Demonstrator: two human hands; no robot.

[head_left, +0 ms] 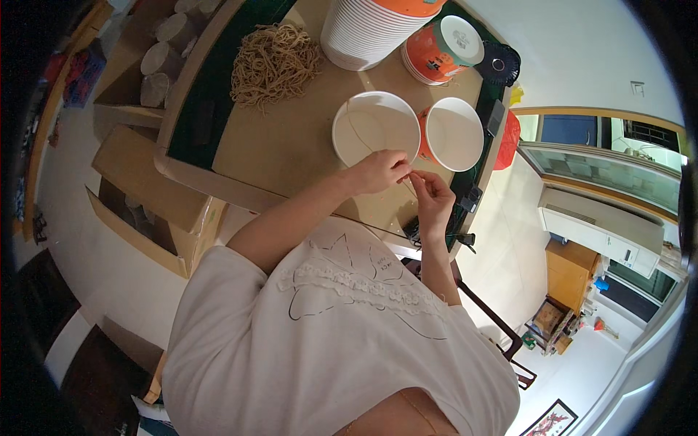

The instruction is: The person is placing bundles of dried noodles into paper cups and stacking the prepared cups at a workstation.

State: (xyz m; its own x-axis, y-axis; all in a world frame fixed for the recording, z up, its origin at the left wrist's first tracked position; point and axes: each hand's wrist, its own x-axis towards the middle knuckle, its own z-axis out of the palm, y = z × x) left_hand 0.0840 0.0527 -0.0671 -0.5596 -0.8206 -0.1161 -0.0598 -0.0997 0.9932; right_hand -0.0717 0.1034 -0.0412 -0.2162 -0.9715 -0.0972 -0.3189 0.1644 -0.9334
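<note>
My left hand [379, 172] and my right hand [434, 198] meet in front of me, each pinching a thin, light brown strand [358, 136]. From the left hand the strand runs up over an open white paper bucket [378, 116]. A short end shows below, between the hands. To the right stands a second open bucket [456, 134], white inside with an orange outer side. A heap of tangled tan strands [276, 64] lies at the far left of the table. The fingertips overlap, so any knot between them cannot be made out.
A tall stack of white paper buckets [367, 35] stands at the back, beside upturned orange buckets [442, 51]. A small black fan [502, 63] sits at the table's right corner. Cardboard boxes [156, 196] stand on the floor at left. The table [240, 145] has brown board on it.
</note>
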